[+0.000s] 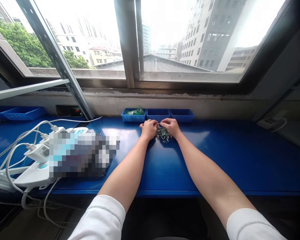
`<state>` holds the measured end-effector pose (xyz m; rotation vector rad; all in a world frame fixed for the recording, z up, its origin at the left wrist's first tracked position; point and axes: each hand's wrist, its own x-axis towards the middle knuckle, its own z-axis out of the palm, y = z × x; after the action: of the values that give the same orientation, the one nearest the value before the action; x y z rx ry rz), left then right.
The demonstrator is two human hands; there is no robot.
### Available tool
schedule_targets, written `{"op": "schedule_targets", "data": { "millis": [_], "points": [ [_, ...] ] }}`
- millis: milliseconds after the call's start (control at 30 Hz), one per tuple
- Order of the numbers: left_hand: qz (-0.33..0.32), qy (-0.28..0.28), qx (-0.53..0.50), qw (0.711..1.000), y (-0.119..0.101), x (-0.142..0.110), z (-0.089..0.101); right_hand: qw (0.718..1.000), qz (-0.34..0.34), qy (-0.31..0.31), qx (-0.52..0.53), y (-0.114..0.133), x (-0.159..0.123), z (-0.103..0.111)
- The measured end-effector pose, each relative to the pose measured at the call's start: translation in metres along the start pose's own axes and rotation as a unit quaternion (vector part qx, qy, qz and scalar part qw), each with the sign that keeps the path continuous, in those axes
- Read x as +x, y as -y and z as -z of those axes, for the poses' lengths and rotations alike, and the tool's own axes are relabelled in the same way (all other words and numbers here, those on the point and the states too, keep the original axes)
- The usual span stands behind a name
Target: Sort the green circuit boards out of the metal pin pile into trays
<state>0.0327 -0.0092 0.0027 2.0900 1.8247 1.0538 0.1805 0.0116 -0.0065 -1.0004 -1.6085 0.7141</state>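
Note:
A pile of thin metal pieces point(163, 134), pointed like pins or small screws, lies on the blue tabletop with some green bits among them. On its left side my left hand point(149, 129) is closed, fingers curled together, and a thin tip pokes out beyond it. My right hand point(172, 126) reaches in from the right, thumb and fingers pinched over the pile's upper edge. What either pinch holds is too small to make out. Just behind the hands stand three joined blue bins: the left bin point(134, 116) contains green material, beside a middle bin point(158, 115) and a right bin point(182, 115).
At left, a white power strip point(36, 175) with plugs and cables lies beside a blurred-out patch. A slanted metal post point(57, 63) rises behind it. Further left are more blue trays point(25, 114) and a phone point(69, 110). The window wall bounds the back of the table point(227, 160).

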Motion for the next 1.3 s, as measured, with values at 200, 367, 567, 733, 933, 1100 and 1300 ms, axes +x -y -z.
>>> {"op": "schedule_targets", "data": {
  "millis": [200, 367, 567, 733, 933, 1100, 1300],
  "points": [
    [0.101, -0.036, 0.035, 0.994, 0.003, 0.000, 0.005, 0.988, -0.004, -0.116, -0.097, 0.003, 0.001, 0.008],
    [0.154, -0.005, 0.058, 0.986, 0.007, 0.001, 0.007, 0.958, -0.046, -0.209, -0.190, -0.004, 0.006, 0.022],
    [0.158, 0.023, 0.065, 0.985, 0.007, 0.002, 0.007, 0.944, -0.081, -0.203, -0.246, -0.009, 0.008, 0.027],
    [0.149, 0.030, 0.068, 0.986, 0.007, 0.002, 0.007, 0.940, -0.119, -0.118, -0.299, -0.010, 0.006, 0.023],
    [0.137, 0.029, 0.083, 0.987, 0.008, 0.003, 0.004, 0.936, -0.080, -0.084, -0.334, -0.014, 0.004, 0.016],
    [0.044, 0.044, 0.092, 0.994, 0.008, 0.002, -0.003, 0.938, 0.028, -0.073, -0.338, -0.014, 0.003, 0.003],
    [-0.026, 0.105, 0.122, 0.987, 0.006, 0.000, -0.005, 0.920, 0.005, 0.077, -0.384, -0.014, 0.001, -0.007]
  ]
}}
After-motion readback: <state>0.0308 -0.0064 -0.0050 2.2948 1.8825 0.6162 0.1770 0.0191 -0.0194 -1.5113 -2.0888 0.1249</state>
